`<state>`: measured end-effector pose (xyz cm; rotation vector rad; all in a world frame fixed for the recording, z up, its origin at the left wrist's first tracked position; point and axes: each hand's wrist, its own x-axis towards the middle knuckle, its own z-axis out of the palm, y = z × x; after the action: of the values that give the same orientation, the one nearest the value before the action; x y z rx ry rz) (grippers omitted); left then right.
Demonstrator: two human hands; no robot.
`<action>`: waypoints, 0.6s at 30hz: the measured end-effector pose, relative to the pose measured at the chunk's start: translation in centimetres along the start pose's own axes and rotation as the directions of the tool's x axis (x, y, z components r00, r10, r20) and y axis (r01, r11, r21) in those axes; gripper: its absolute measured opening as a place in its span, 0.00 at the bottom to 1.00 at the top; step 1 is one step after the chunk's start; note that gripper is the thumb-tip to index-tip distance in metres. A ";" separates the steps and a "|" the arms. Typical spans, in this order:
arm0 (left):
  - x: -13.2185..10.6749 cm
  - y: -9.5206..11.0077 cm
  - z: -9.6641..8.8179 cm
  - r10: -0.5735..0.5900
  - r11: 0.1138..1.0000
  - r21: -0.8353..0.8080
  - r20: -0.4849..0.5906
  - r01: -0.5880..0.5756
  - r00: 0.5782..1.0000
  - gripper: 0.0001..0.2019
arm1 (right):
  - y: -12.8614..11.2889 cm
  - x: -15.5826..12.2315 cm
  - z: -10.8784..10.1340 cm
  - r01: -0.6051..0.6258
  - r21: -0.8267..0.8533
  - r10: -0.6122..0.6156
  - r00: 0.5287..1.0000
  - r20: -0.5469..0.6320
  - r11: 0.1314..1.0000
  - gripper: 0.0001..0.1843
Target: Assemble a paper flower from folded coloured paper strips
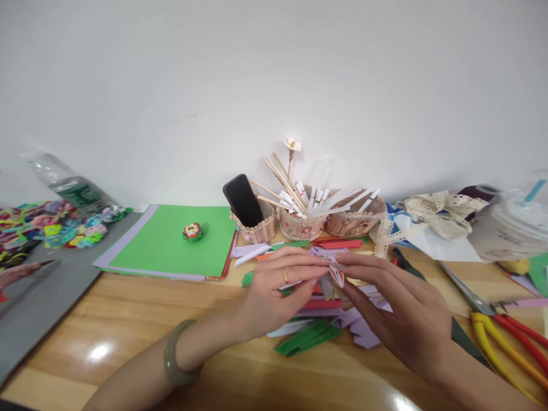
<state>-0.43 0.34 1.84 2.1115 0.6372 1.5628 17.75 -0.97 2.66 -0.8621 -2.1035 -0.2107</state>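
Note:
Both hands meet over a pile of folded paper strips. My left hand (pixel 278 291), with a ring on one finger and a bangle at the wrist, closes its fingers on a small folded paper piece (pixel 337 276) in white and red. From the other side my right hand (pixel 402 302) pinches the same piece, thumb below and fingers above. The fingertips cover much of it. Underneath lie purple paper strips (pixel 363 334), green folded strips (pixel 306 338) and red strips (pixel 319 304).
Green paper sheets (pixel 145 240) bear a small paper flower (pixel 192 231). Baskets (pixel 302 226) along the wall hold a phone (pixel 243 200), sticks and pens. Scissors (pixel 482 314), lace ribbon (pixel 440 208) and a lidded cup (pixel 518 222) stand right. A bottle (pixel 79 191) and another person's hand (pixel 19 275) are left.

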 end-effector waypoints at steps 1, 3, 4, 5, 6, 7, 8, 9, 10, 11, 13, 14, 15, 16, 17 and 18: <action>0.1 0.1 0.0 0.010 1.000 0.007 0.001 -0.010 1.000 0.10 | 0.0 0.0 -0.1 0.004 0.007 -0.004 1.000 0.001 1.000 0.06; 0.2 0.2 -0.1 0.010 1.000 0.014 0.004 -0.010 1.000 0.09 | 0.1 -0.2 -0.2 0.009 0.014 -0.010 1.000 0.017 1.000 0.06; 0.3 0.3 -0.1 -0.007 1.000 0.011 0.008 0.007 1.000 0.08 | 0.1 -0.2 -0.3 0.010 0.018 -0.011 0.999 0.031 1.000 0.07; 0.3 0.4 -0.2 -0.030 1.000 0.002 0.013 0.030 0.999 0.07 | 0.2 -0.2 -0.3 0.008 0.024 -0.009 0.999 0.048 1.000 0.07; 0.3 0.4 -0.2 -0.055 0.998 -0.009 0.017 0.055 0.998 0.06 | 0.2 -0.2 -0.4 0.007 0.033 -0.009 0.998 0.063 0.999 0.08; 0.3 0.5 -0.2 -0.071 0.997 -0.017 0.020 0.072 0.997 0.05 | 0.2 -0.2 -0.4 0.005 0.042 -0.009 0.997 0.078 0.999 0.08; 0.4 0.5 -0.3 -0.078 0.997 -0.016 0.023 0.078 0.997 0.04 | 0.2 -0.2 -0.4 0.009 0.052 -0.013 0.996 0.087 0.999 0.09; 0.4 0.4 -0.3 -0.071 0.997 -0.005 0.026 0.071 0.997 0.04 | 0.2 -0.2 -0.4 0.012 0.061 -0.017 0.995 0.095 0.998 0.09; 0.4 0.4 -0.4 -0.057 0.998 0.012 0.032 0.057 0.998 0.04 | 0.2 -0.1 -0.4 0.014 0.071 -0.021 0.995 0.100 0.997 0.09; 0.4 0.3 -0.5 -0.042 0.999 0.027 0.045 0.041 0.998 0.04 | 0.2 0.0 -0.4 0.017 0.083 -0.026 0.994 0.104 0.996 0.08; 0.5 0.3 -0.7 -0.022 0.999 0.032 0.092 0.020 0.996 0.04 | 0.2 0.2 -0.4 0.018 0.124 -0.032 0.993 0.110 0.992 0.08; 0.6 0.2 -0.8 -0.019 1.000 0.021 0.121 0.016 0.992 0.04 | 0.3 0.4 -0.4 0.015 0.155 -0.032 0.993 0.111 0.988 0.09; 0.7 0.3 -0.9 -0.019 1.000 0.007 0.152 0.018 0.988 0.03 | 0.3 0.5 -0.4 0.010 0.193 -0.033 0.993 0.117 0.981 0.09; 0.8 0.3 -1.0 -0.024 1.000 -0.005 0.182 0.025 0.983 0.03 | 0.4 0.7 -0.4 0.006 0.236 -0.036 0.992 0.124 0.972 0.09; 0.9 0.3 -1.1 -0.033 0.999 -0.015 0.208 0.037 0.978 0.02 | 0.5 0.8 -0.4 -0.004 0.284 -0.038 0.990 0.139 0.959 0.08; 0.9 0.4 -1.1 -0.047 0.998 -0.026 0.231 0.054 0.972 0.03 | 0.6 0.9 -0.5 -0.015 0.335 -0.039 0.987 0.155 0.942 0.08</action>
<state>-1.25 0.66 3.09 2.1927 0.5756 1.2668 18.05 -0.25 3.55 -0.6780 -2.2068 0.2152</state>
